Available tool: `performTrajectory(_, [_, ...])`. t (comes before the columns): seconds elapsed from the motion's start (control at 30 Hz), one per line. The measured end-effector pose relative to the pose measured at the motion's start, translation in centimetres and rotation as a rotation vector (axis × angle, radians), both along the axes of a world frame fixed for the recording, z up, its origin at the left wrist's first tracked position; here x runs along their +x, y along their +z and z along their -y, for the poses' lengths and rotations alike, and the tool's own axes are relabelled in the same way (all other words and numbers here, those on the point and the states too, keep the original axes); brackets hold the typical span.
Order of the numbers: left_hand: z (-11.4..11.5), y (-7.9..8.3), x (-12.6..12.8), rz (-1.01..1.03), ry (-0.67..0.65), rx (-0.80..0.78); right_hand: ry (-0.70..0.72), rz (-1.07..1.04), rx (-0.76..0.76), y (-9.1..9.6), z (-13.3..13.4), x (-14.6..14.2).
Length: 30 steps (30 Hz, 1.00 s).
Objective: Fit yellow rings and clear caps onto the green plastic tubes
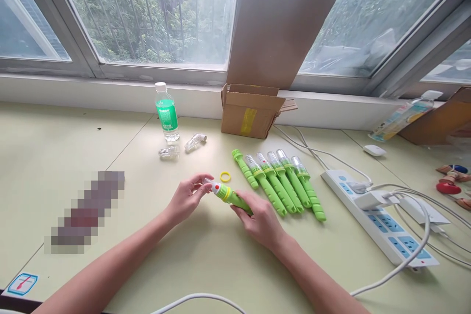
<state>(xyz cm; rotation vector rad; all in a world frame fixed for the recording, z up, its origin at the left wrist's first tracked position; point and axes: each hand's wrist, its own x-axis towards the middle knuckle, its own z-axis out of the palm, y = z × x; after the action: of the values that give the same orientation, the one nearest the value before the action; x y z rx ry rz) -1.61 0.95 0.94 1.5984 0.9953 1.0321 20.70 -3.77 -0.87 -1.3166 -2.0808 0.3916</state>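
Observation:
A green light stick with a clear ribbed end and a red dot near it lies slantwise between my two hands. My right hand is wrapped round its green handle. At the other end, the thumb and fingers of my left hand pinch the clear ribbed cap. Just beyond the stick a yellow ring lies flat on the table. To the right, several similar green light sticks lie side by side with clear caps on, while one green stick beside them has no clear cap.
Two loose clear caps lie near an upright bottle with a green label. An open cardboard box stands by the window. A white power strip with plugs and cables runs along the right. A blurred-out patch covers something at left.

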Motion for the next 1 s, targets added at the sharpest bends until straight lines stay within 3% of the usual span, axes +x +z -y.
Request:
performTrajectory(0.17, [0.1,0.6,0.1,-0.062,-0.029,0.077,0.019,-0.136,-0.174,0.7,0.0,-0.2])
performTrajectory(0.37, [-0.4,0.9,-0.2,0.015,0.002,0.101,0.023,-0.243,-0.176,0.8,-0.3,-0.3])
performTrajectory(0.43, [-1.5,0.5,-0.9,0.01,0.076,0.143,0.029,-0.258,-0.167,0.7,-0.3,-0.3])
performTrajectory(0.57, [-4.9,-0.9,-3.7,-0.352,0.455,0.33,0.039,-0.27,-0.159,0.4,-0.3,-0.3])
performTrajectory(0.63, [-6.5,-1.8,-5.2,-0.612,0.562,0.388,0.043,-0.271,-0.161,0.3,-0.3,-0.3])
performTrajectory(0.8, [-8.3,-3.2,-7.0,-1.02,0.613,0.344,0.044,-0.271,-0.162,0.3,-0.3,-0.3])
performTrajectory(1.0, [-8.0,-2.8,-6.9,-1.171,0.651,0.37,0.039,-0.249,-0.177,0.3,-0.3,-0.3])
